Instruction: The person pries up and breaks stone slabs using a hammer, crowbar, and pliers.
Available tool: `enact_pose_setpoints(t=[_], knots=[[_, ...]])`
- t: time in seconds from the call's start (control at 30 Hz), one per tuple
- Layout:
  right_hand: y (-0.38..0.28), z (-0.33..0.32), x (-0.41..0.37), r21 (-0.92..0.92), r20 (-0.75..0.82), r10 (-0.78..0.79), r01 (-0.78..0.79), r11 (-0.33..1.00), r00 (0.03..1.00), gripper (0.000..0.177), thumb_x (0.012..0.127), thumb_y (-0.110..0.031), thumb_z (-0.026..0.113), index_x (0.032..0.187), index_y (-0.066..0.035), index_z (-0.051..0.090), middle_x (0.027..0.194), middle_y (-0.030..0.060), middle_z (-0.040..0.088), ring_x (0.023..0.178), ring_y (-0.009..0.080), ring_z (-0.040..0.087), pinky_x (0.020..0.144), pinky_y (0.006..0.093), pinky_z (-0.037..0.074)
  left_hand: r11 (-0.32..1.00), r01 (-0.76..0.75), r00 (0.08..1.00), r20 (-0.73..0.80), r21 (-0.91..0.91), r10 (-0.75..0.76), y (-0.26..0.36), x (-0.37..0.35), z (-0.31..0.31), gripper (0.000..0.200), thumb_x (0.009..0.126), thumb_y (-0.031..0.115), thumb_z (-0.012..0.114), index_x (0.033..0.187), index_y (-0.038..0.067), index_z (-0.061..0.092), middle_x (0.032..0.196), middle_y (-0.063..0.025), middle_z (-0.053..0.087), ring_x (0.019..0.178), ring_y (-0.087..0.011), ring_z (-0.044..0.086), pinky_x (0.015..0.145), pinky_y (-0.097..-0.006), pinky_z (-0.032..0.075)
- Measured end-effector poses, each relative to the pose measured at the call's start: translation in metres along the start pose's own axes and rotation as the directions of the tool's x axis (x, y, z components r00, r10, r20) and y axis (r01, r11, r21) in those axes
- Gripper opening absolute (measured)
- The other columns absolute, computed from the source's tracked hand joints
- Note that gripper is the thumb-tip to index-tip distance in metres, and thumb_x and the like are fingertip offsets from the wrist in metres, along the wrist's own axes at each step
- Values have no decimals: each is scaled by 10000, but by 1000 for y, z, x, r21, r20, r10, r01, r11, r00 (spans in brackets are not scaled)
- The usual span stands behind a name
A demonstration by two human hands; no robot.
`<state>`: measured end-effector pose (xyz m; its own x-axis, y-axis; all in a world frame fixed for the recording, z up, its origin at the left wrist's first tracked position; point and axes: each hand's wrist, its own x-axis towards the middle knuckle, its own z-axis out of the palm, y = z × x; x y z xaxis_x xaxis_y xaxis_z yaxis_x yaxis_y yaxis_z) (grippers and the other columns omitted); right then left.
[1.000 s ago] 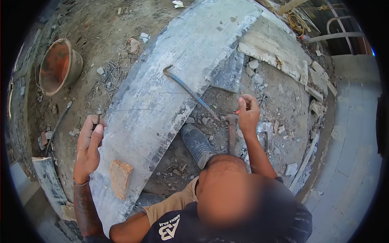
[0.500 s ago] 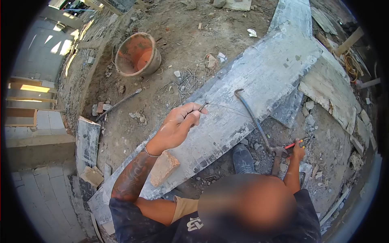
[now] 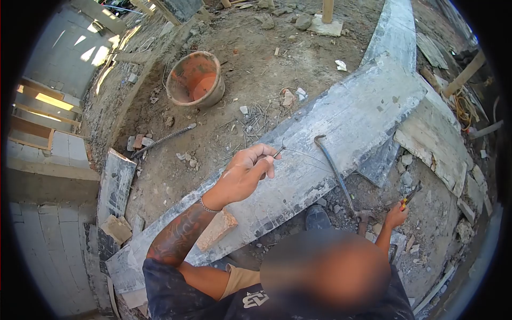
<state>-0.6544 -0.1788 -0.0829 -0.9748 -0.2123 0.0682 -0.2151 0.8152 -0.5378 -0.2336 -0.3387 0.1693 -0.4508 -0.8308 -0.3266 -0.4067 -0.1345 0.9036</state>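
My left hand [image 3: 248, 173] is closed, with thumb and fingers pinching a thin dark wire [image 3: 279, 152] above a long grey-stained board [image 3: 368, 114]. From the fingertips a fine strand runs off to the right over the board. Low on the right, my right hand [image 3: 396, 215] grips pliers [image 3: 410, 196] with red and yellow handles, their jaws pointing up and away. Between the hands, a blue pry bar [image 3: 336, 170] with a hooked end leans across the board's edge. Close to its lower end is a hammer head [image 3: 365, 214]. A brick piece [image 3: 217, 229] sits by my left forearm.
An orange-lined bucket [image 3: 214, 95] stands on the dirt beyond the board. Loose nails [image 3: 257, 121] lie scattered nearby. A ribbed steel bar [image 3: 162, 141] lies to the left. At right are stacked worn boards [image 3: 434, 141] and rubble. My boot [image 3: 318, 217] is beside the board.
My right hand has turned the pliers so the jaws point farther up and right. My left hand still pinches the wire. The whole view has shifted slightly.
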Motion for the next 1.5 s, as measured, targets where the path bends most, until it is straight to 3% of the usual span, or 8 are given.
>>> enact_pose_setpoints(t=[0.07, 0.17, 0.37, 0.43, 0.8, 0.97, 1.3, 1.5], knots=[[1, -4, 1, 219, 45, -155, 142, 965, 987, 211, 810, -186, 575, 854, 19, 552, 862, 153, 618, 802, 250, 640, 719, 375, 496, 1000, -14, 1000, -8, 20, 14, 0, 1, 0, 267, 907, 213, 416, 1022, 7, 541, 680, 8, 523, 556, -33, 392, 505, -188, 332], [-45, -29, -19, 832, 377, -543, -16, 554, 750, 135, 866, -40, 459, 935, 63, 511, 955, 188, 596, 845, 253, 630, 794, 347, 492, 993, -77, 996, -44, 84, 81, -1, 6, 2, 259, 900, 203, 417, 984, 2, 557, 675, 2, 526, 595, -57, 432, 546, -215, 363], [-154, -82, -101, 647, 704, -682, -219, 730, -197, 146, 835, -64, 540, 966, -1, 552, 814, 75, 621, 765, 152, 593, 710, 286, 479, 979, -99, 993, -38, 176, 108, 8, 7, -4, 258, 885, 191, 425, 941, -12, 574, 668, -7, 537, 654, -90, 473, 618, -258, 392], [-178, -82, -121, 697, 666, -665, -35, 716, -339, 153, 842, -98, 551, 978, -28, 559, 757, 36, 592, 673, 114, 540, 639, 263, 454, 983, -70, 995, -52, 172, 80, 8, 7, -2, 260, 884, 192, 427, 941, -15, 574, 667, -10, 540, 651, -92, 474, 618, -259, 392], [-214, -68, -143, 733, 637, -668, 31, 680, -385, 177, 864, -143, 534, 1000, -31, 556, 686, 28, 553, 617, 97, 534, 556, 267, 433, 966, -90, 994, -40, 244, 103, 4, -3, -6, 237, 875, 185, 444, 928, 9, 594, 634, -7, 526, 611, -96, 458, 580, -267, 376], [-226, -81, -138, 664, 676, -513, 135, 736, -528, 220, 884, -131, 489, 1006, 38, 558, 735, 51, 579, 613, 118, 567, 633, 267, 446, 959, -140, 986, -51, 248, 157, 1, -3, -8, 241, 874, 183, 442, 922, 7, 599, 624, -7, 515, 605, -104, 459, 576, -272, 377], [-220, -73, -137, 605, 681, -519, -2, 796, -516, 200, 888, -144, 484, 985, 23, 537, 751, 63, 579, 656, 140, 573, 672, 281, 447, 943, -146, 988, -12, 298, 157, 3, -2, -8, 236, 874, 175, 438, 913, 7, 599, 600, -19, 473, 585, -114, 438, 563, -286, 369], [-200, -60, -151, 542, 704, -571, -202, 816, -422, 208, 905, -204, 483, 828, -13, 514, 663, 53, 541, 468, 113, 509, 430, 246, 401, 890, -277, 949, -43, 362, 312, -12, 3, -5, 219, 874, 171, 460, 921, 8, 599, 631, -33, 467, 598, -113, 437, 563, -280, 366]])
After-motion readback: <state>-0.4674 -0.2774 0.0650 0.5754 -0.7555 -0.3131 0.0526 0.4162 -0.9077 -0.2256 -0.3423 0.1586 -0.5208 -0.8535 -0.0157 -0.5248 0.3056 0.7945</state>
